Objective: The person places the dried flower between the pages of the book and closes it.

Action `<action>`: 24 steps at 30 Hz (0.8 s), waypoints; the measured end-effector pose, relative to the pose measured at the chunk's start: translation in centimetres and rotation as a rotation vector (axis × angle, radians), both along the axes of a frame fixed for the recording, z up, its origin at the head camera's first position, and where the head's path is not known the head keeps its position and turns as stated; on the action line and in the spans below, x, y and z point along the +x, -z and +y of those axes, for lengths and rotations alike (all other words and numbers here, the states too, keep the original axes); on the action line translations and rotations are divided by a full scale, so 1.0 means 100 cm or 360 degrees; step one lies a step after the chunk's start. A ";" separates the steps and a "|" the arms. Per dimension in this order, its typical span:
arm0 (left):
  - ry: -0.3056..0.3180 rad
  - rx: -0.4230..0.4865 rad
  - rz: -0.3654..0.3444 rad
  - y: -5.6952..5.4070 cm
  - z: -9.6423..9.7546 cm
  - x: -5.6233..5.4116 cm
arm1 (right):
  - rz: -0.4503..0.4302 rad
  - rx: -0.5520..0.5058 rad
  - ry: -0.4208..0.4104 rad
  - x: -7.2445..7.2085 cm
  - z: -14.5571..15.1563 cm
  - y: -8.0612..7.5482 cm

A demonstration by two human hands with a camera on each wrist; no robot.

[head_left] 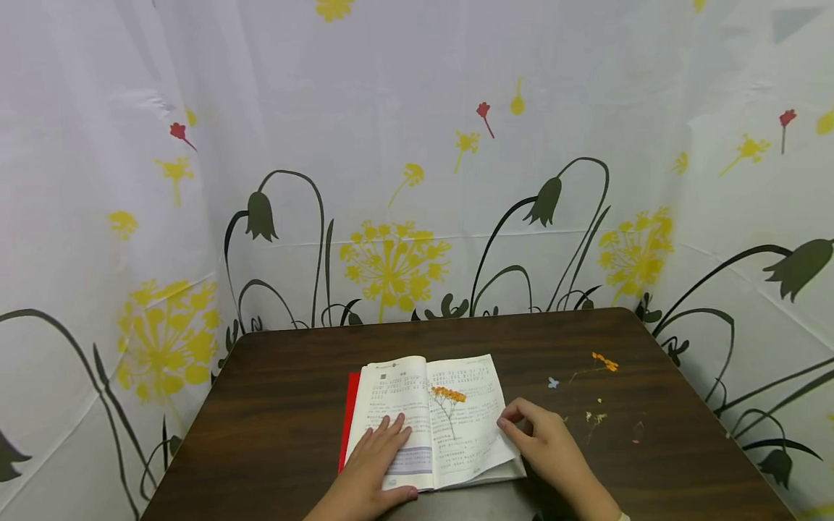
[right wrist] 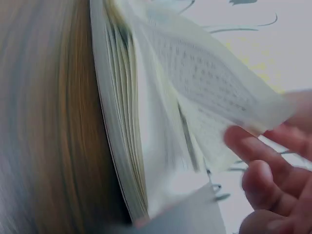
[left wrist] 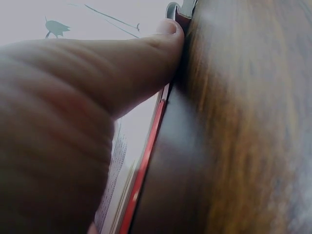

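On book (head_left: 404,396): left hand (head_left: 374,469), flat, fingers relaxed
Right hand (head_left: 546,438): pinching page (head_left: 478,438)
Page: apparently mid-turn
Flower (head_left: 449,395): next, probably, gentle covering

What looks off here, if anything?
Nothing visibly spilled or damaged. Slightly odd: an orange flower sprig lies across the print on the open book's right-hand page. Also, a second orange sprig and a small blue flower lie loose on the table, right of the book.

There are two hands (head_left: 378,463) (head_left: 550,443), one book (head_left: 420,434), two orange sprigs (head_left: 449,395) (head_left: 609,364) and one blue flower (head_left: 553,383) — tinier sprigs (head_left: 599,417) uncountable.
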State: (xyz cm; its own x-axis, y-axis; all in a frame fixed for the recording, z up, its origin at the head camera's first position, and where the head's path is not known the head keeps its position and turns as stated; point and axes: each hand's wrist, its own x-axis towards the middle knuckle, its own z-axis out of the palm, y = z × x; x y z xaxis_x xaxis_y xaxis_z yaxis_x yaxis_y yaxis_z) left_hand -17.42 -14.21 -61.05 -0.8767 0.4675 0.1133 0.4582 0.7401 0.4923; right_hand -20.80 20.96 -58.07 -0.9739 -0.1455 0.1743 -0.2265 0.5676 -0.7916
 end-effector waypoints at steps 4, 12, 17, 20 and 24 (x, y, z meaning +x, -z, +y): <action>-0.0010 0.0001 -0.0022 -0.002 0.000 0.000 | -0.0262 -0.0350 0.0125 -0.003 -0.005 -0.001; -0.0007 0.0020 -0.0007 0.000 -0.001 -0.001 | -0.0755 -0.0897 0.0157 -0.005 -0.009 0.006; 0.0001 0.0025 -0.0038 -0.001 0.000 -0.002 | -0.0783 -0.1048 0.0066 -0.002 -0.013 0.010; 0.0002 0.0023 -0.0051 -0.002 0.000 -0.002 | -0.0742 -0.1151 0.0018 -0.003 -0.017 0.014; 0.0006 0.0022 -0.0058 -0.003 0.000 -0.003 | -0.0732 -0.1347 -0.0040 -0.003 -0.021 0.019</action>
State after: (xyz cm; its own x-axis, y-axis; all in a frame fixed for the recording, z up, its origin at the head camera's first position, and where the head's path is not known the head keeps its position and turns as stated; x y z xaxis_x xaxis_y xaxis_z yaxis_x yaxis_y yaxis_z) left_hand -17.68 -14.18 -60.79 -0.8788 0.4692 0.0876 0.4423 0.7317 0.5187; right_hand -21.13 18.82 -59.95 -0.9714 -0.1687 -0.1671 0.2040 -0.2332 -0.9508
